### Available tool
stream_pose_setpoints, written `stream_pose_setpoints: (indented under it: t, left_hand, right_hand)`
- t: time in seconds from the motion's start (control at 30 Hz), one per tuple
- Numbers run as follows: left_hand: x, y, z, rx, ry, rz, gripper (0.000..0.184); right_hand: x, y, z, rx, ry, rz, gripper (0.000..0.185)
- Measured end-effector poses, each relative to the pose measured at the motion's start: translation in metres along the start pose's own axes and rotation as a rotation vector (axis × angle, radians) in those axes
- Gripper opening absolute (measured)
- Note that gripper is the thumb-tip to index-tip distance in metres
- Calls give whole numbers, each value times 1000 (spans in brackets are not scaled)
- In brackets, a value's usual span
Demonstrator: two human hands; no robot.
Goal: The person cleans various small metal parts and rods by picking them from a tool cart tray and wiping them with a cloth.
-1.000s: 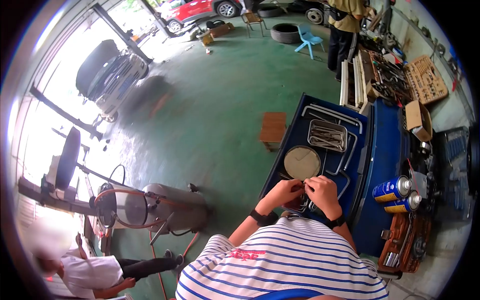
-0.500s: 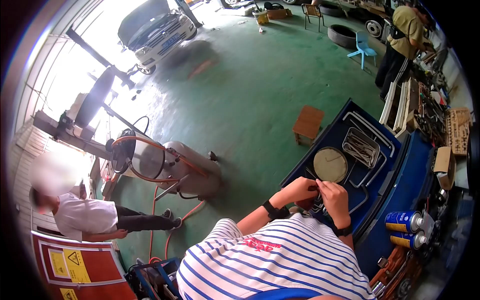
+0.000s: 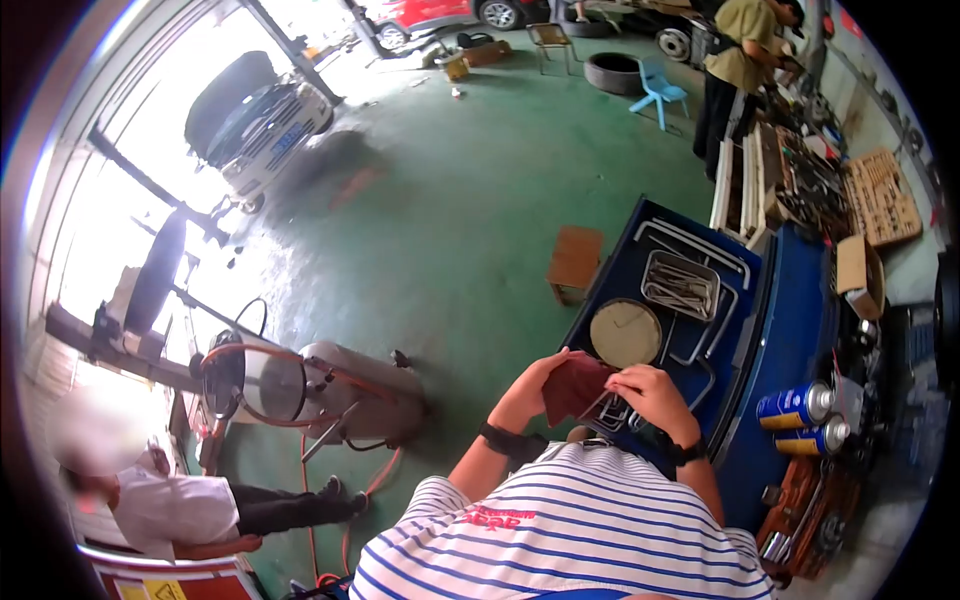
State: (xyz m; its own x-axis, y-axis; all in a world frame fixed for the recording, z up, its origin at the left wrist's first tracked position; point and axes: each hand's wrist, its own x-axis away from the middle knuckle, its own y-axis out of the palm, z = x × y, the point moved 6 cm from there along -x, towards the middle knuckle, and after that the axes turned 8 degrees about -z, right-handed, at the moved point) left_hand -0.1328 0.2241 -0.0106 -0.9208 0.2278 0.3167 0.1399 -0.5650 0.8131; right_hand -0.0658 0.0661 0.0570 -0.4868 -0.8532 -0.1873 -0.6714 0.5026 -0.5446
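A dark red cloth point(image 3: 574, 386) hangs from my left hand point(image 3: 530, 392), whose fingers are closed on its upper edge. My right hand point(image 3: 645, 397) is at the cloth's right side, fingers pinched together; a thin metal piece seems to stick out below them, too small to name. Under both hands lies the blue tool drawer point(image 3: 640, 222) with bent metal bars. Just beyond the hands is a round beige disc point(image 3: 625, 333), and behind it a metal tray point(image 3: 682, 285) holds several thin rods.
Two blue spray cans point(image 3: 795, 405) stand right of the drawer, near an orange tool case point(image 3: 800, 520). A wooden stool point(image 3: 574, 257) is beyond the drawer. A grey tank point(image 3: 360, 390) and a person in white point(image 3: 175, 510) are left; another person point(image 3: 742, 60) stands back right.
The view has swung left and right again. My hands have moved apart, and the red cloth, earlier mostly hidden, now spreads out from my left hand.
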Motion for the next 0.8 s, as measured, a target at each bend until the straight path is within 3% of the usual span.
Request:
stream_pose_setpoints:
  t: [0.07,0.2,0.33,0.43,0.53,0.63,0.67,0.7,0.8]
  left_hand:
    - [-11,0,-13,80,-121,-89,36]
    - [-17,0,-38,-251,-225,-71,34]
    - [-24,1,-35,-406,-104,63,30]
    - [-31,1,-23,-1098,92,67,30]
    - [-25,23,-14,-1272,50,101,30]
    - [-26,34,-6,-1368,183,93,29]
    - [-25,32,-4,-1399,217,96,26]
    - [-23,32,1,-1460,178,109,24]
    - [-2,-4,13,-1418,163,248,25]
  right_hand:
    - [-6,15,12,97,-70,20,10]
    - [-5,37,27,206,17,-57,13]
    - [-3,38,25,255,15,78,12]
    - [1,39,28,258,15,137,11]
    - [3,33,29,243,21,158,10]
    - [4,25,32,299,36,181,8]
    - [5,17,32,308,49,305,8]
    - [3,7,40,349,36,279,7]
    - [15,-41,86,280,227,511,10]
